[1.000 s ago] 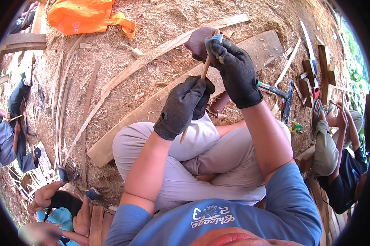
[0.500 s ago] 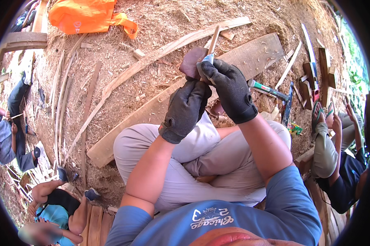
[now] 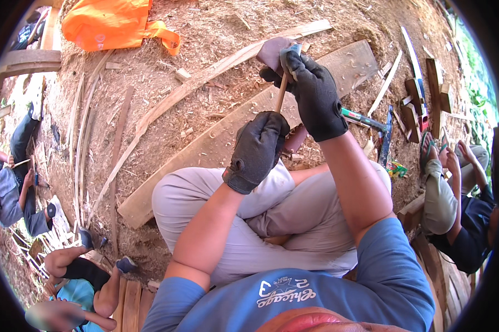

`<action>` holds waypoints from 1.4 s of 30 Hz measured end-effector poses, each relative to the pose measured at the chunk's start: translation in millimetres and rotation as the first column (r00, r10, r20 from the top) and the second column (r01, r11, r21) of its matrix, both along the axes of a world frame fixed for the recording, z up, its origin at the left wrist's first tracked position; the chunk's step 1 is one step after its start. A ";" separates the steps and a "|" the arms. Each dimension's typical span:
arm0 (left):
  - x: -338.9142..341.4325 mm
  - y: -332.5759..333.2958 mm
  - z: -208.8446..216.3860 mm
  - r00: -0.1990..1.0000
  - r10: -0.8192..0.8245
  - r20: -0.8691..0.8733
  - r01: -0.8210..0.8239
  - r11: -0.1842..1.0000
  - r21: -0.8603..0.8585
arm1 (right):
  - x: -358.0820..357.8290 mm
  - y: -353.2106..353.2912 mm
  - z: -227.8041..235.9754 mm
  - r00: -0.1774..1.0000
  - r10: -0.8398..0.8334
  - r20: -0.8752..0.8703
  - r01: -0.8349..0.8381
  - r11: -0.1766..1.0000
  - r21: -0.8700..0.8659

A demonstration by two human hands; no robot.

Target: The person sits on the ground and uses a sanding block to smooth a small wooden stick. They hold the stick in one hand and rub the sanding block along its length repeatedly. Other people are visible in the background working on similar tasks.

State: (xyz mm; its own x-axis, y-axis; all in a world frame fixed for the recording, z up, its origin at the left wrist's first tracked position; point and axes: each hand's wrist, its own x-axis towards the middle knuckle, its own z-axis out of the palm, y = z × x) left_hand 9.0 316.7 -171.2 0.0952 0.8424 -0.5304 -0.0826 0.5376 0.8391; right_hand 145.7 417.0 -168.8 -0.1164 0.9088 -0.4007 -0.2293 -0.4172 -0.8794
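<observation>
A thin wooden stick point(image 3: 282, 93) slants between my hands over the plank. My left hand point(image 3: 258, 145), in a dark glove, is closed around its near end. In the matching glove, my right hand point(image 3: 317, 91) pinches a folded brownish sheet that looks like sandpaper point(image 3: 273, 54), its pale blue back turned outward, against the far part of the stick. The stick's far end is hidden by the sheet and fingers. A second reddish-brown piece point(image 3: 296, 138) shows beyond my lap, partly covered.
A wide plank point(image 3: 177, 182) lies beyond my crossed legs, with a long curved wood strip point(image 3: 166, 108) behind it. To the right are a green-handled tool point(image 3: 360, 117), a long blade point(image 3: 413, 61) and wood blocks. An orange bag point(image 3: 105, 25) lies far left. People sit at both sides.
My hands have moved apart: the right went farther away with the sheet, the left stays lower. The stick, which pointed away beyond both hands, now spans the gap between them.
</observation>
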 end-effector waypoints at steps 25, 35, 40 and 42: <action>6.4 -5.4 -12.4 1.000 0.019 -0.025 -0.018 0.998 0.061 | 9.7 14.9 -15.2 0.997 0.010 -0.071 -0.014 0.998 -0.058; -0.5 1.4 0.4 0.952 0.063 0.298 -0.014 0.986 -0.163 | 23.5 18.4 -31.8 0.977 0.157 0.147 -0.179 0.973 0.146; 0.6 -7.8 -15.3 0.995 0.036 0.096 -0.033 0.999 -0.023 | -0.8 6.5 -3.7 1.000 -0.003 -0.020 0.003 1.000 0.012; -0.1 -9.0 -21.4 0.998 0.055 0.001 -0.055 0.997 0.044 | -4.9 -3.6 -11.9 0.996 0.080 0.037 -0.080 0.997 0.010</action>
State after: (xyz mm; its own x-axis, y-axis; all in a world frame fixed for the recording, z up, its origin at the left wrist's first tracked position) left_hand 9.0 307.7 -192.6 0.0477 0.8689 -0.4926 -0.1109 0.4948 0.8619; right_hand 140.8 413.4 -180.7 -0.1743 0.9018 -0.3954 -0.1633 -0.4225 -0.8915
